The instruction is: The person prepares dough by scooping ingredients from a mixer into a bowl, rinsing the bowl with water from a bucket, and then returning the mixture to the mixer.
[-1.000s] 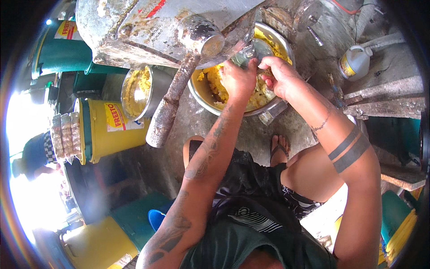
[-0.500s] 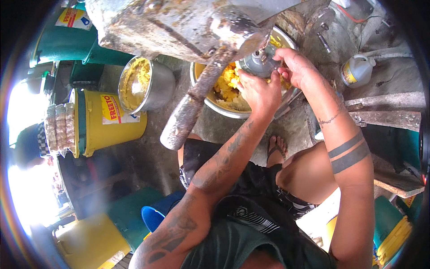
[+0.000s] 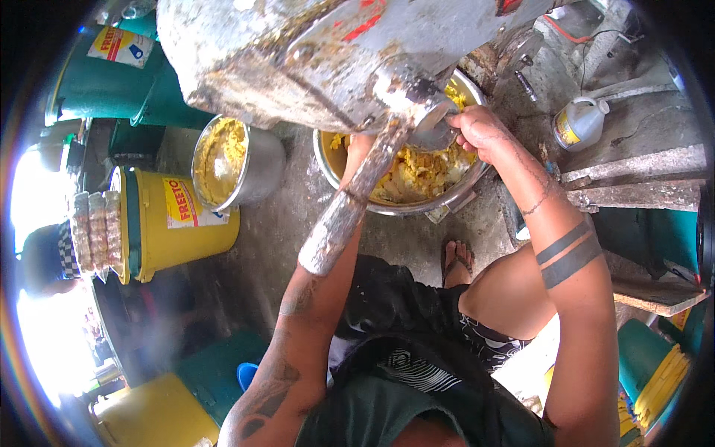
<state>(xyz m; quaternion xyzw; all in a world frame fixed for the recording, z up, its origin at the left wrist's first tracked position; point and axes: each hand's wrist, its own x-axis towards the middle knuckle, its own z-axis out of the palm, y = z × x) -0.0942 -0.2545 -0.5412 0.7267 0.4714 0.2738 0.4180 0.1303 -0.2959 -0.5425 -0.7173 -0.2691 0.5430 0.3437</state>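
Note:
A large rusty, whitish metal machine (image 3: 261, 67) looms over the top of the view, with a round metal fitting (image 3: 436, 128) at its spout. My right hand (image 3: 479, 132) is closed at the fitting's right edge, fingers curled round its rim. On the other side my left hand (image 3: 360, 147) reaches up beside the machine; its fingers are hidden behind the machine and the thick worn handle (image 3: 335, 231). Below the spout stands a wide metal basin (image 3: 417, 207) holding crumbly yellow mash (image 3: 421, 175).
To the left, a metal pot (image 3: 264, 160) smeared with yellow mash stands beside a yellow bucket (image 3: 149, 216). Green tubs (image 3: 104, 74) fill the upper left. A white jug (image 3: 585, 123) and wooden planks (image 3: 633, 194) are at the right.
My left hand has left the fitting's front and moved left behind the handle. My right hand stays at the fitting. More of the mash in the basin shows, and the view has shifted slightly.

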